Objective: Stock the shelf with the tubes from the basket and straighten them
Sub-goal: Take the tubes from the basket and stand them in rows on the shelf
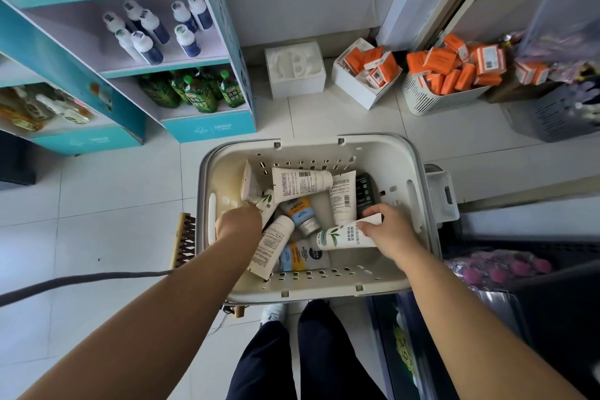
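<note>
A cream plastic basket point(418, 204) stands on the floor in front of me and holds several loose tubes. My right hand point(389, 230) grips a white tube with a green leaf print point(341, 236) at the basket's right side. My left hand point(238, 221) reaches in at the left and closes on another white leaf-print tube point(267, 201); how its fingers lie is hidden. Between my hands lie a white tube with small print point(271, 245), a blue-and-orange tube point(297, 209) and a dark tube point(365, 191). The teal shelf point(207, 131) stands at upper left.
The teal shelf carries white-capped bottles point(146, 32) and green pouches point(194, 91). By the far wall sit a white foam box point(293, 70), a white box point(357, 88) and a slatted basket point(431, 99) of orange packs. A grey cable point(81, 279) crosses the floor left.
</note>
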`<state>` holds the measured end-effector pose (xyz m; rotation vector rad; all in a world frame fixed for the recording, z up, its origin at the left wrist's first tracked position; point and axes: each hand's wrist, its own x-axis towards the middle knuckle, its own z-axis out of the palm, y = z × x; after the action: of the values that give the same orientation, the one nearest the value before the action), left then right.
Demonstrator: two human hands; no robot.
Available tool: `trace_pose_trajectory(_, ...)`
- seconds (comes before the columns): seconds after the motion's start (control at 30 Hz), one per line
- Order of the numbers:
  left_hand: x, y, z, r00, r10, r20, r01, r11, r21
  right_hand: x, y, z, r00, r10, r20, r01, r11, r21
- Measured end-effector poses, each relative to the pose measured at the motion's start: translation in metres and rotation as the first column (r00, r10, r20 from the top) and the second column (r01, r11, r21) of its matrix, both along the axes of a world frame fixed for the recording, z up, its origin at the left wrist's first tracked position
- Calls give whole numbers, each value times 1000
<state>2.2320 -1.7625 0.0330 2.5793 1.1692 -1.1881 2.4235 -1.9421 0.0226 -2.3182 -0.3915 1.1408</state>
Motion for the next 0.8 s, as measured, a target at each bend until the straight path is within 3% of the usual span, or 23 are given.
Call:
trace_pose_trajectory(0.1,2,-2,-14,988,155,-18,-156,987,-46,-1,-1,1,1000,0,-2,0,1000,-6)
trace_pose_trajectory(0.2,3,-3,-25,955,296,-14,-293,938,-187,1,-2,1,1000,-10,-9,10,1000,-10)
trace_pose_trajectory(0.33,1,5,-30,917,398,8,-382,886,-265,3,-4,-3,994,-67,-82,66,998,-17)
trace_pose_trajectory(0.5,6,0,-24,855,500,140,-446,846,-292,1,-1,-4,980,-167,-104,170,985,15)
trace_pose_trajectory(0.6,4,-6,-21,775,575,262,-494,810,-316,0,2,-5,986,-128,-104,130,991,14)
trace_pose_trajectory(0.67,3,-9,-14,762,578,291,-493,810,-318,-2,4,1,994,-65,-89,66,998,10)
trace_pose_trajectory(0.8,1,-13,6,844,454,284,-401,887,-227,-11,7,20,997,77,-20,-76,996,51)
